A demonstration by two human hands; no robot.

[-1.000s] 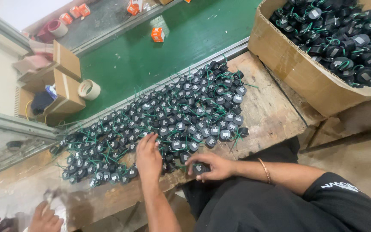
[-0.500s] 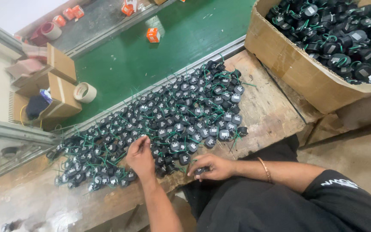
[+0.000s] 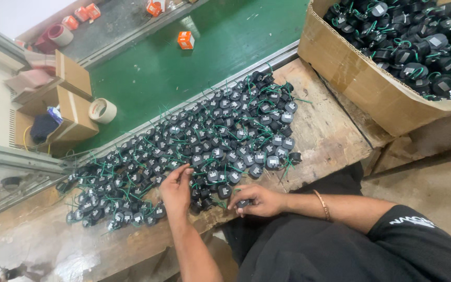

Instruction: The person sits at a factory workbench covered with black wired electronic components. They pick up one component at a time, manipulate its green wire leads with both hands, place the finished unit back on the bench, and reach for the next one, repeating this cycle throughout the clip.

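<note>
Both hands are kept at the near edge of the bench (image 3: 335, 141). A single black part (image 3: 243, 202) with green leads is pinched in the curled fingers of the right hand (image 3: 259, 201), right at the bench's lip. The left hand (image 3: 176, 185) is laid half-open, fingers extended, on the near side of the spread of parts (image 3: 194, 151); nothing is gripped by it.

That spread is laid in a broad band from near left to far right across the worn wood, the pieces touching one another and their green wires crossed throughout. A snag is judged the likeliest fault: if one piece is lifted, neighbours may be dragged along by tangled leads and the rows disturbed. Because the held part sits over the edge, it could be dropped into the lap or onto the floor if the pinch is loosened. Pieces at the near rim could likewise be swept off by the left wrist.

Far right, a cardboard box (image 3: 361, 83) heaped with the same parts is stood beside the bench. Beyond the bench, a green belt (image 3: 225, 47) is seen, with a small orange box (image 3: 186, 40), a tape roll (image 3: 102, 110) and open cartons (image 3: 71, 104) farther left.
</note>
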